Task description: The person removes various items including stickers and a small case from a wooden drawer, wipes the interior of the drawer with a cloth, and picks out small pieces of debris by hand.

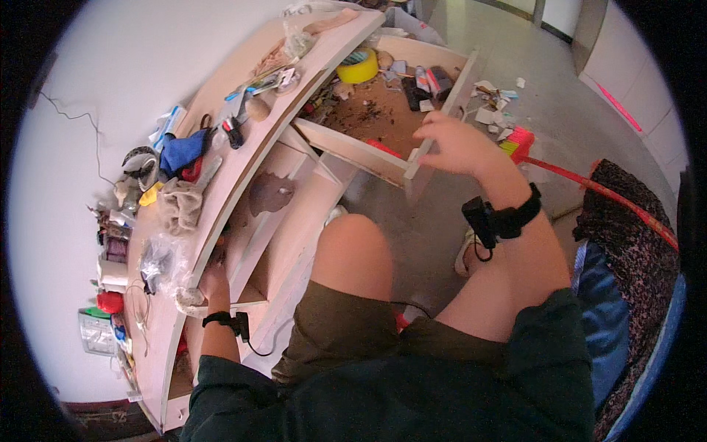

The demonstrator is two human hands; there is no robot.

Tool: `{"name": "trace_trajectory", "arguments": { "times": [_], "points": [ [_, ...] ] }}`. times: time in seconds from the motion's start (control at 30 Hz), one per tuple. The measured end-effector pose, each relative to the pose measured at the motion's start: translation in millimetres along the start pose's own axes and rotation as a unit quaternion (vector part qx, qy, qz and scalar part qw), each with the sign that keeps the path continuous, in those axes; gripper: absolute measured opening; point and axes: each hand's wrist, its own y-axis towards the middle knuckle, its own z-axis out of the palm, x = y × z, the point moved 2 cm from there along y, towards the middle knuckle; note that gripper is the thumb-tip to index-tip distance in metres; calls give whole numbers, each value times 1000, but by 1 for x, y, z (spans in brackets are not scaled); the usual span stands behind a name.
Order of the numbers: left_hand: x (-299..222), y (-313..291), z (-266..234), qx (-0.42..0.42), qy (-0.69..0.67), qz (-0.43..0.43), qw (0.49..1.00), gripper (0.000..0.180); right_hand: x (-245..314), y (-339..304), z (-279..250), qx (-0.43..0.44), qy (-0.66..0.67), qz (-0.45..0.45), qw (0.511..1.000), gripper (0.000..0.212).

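A pale wooden drawer (359, 153) stands pulled out from the desk, dark crumbs scattered over its brown bottom. Inside are a yellow roll of tape (359, 68), small boxes and dark flat pieces at the far right, and a red item (384, 148) by the near wall. My right hand (458, 144) is at the drawer's front panel, thumb and fingers apart, with nothing seen between them. Whether it touches the panel I cannot tell. My left hand (214, 281) reaches under the desk top (224, 166) into the opening below; its fingers are mostly hidden there.
Cloths, a blue pouch (183, 151), plastic bags (163, 259) and other clutter cover the desk top along the wall. Paper scraps (489, 116) lie on the floor beyond the drawer. A red-handled broom (600, 188) leans across the right, by a dark speckled cloth (626, 221).
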Motion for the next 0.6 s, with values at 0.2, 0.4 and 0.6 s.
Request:
{"name": "trace_trajectory", "arguments": {
  "times": [0.2,0.4,0.6],
  "points": [
    [-24,-10,15,-12,-59,32,998,61,0,2,16,96,36,-14,995,37],
    [-132,-91,-177,90,-377,313,867,45,-17,3,26,81,-24,-24,996,34],
    [-250,-152,-329,189,-637,559,496,28,-11,-6,10,86,-1,-35,996,37]
  ]
}}
